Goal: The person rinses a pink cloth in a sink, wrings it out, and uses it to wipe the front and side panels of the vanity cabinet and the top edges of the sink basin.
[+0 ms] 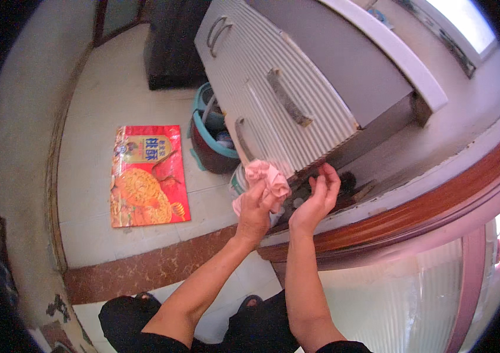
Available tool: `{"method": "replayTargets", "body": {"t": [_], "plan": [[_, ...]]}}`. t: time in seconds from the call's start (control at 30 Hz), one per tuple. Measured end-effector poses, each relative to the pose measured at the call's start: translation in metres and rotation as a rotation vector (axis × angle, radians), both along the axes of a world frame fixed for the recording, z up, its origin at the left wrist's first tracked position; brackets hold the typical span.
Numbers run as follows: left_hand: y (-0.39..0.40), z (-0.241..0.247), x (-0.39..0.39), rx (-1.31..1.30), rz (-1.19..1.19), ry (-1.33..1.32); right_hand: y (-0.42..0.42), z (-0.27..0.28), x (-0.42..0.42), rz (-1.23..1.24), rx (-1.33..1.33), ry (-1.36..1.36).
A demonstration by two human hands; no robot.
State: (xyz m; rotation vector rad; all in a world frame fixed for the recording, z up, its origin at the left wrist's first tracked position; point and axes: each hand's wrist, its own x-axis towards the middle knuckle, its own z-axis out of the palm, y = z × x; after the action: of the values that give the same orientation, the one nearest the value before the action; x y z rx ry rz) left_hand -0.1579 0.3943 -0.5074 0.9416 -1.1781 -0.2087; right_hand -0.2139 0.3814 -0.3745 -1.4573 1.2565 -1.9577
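Note:
A crumpled pink cloth [269, 178] is gripped in my left hand [254, 212], up against the lower corner of a ribbed white cabinet door [285, 145]. My right hand [316, 198] is at the bottom edge of the same door, palm turned up and fingers curled; whether its fingertips touch the edge cannot be told. Curved metal handles, one of them a worn grey handle [287, 99], are fixed to the ribbed fronts. Behind the cloth stands a white and green container [237, 183], partly hidden.
A dark bucket with a teal rim [214, 150] stands beside the cabinet. A flat red food package [148, 176] lies on the tiled floor [91, 176]. Behind is a dark cabinet [175, 48]. A brown wooden door frame [391, 220] runs along the right, and a brown threshold [153, 264] crosses the floor.

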Motion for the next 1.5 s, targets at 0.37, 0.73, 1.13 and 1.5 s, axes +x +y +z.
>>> {"method": "replayTargets", "body": {"t": [0.37,0.73,1.13,1.5], "plan": [[0.005,0.029,-0.003,0.288,-0.055,0.541,0.007,-0.027,0.012,0.102,-0.355,0.486],[-0.048,0.026,-0.005,0.089,-0.314,0.980,-0.003,-0.025,0.025,0.111,-0.409,0.486],[-0.084,-0.024,0.032,0.142,-0.429,0.918,0.006,-0.039,0.046,0.261,-0.399,0.553],[-0.211,-0.029,0.169,0.250,-0.315,0.629,-0.001,-0.051,0.122,0.386,-0.275,0.711]]}}
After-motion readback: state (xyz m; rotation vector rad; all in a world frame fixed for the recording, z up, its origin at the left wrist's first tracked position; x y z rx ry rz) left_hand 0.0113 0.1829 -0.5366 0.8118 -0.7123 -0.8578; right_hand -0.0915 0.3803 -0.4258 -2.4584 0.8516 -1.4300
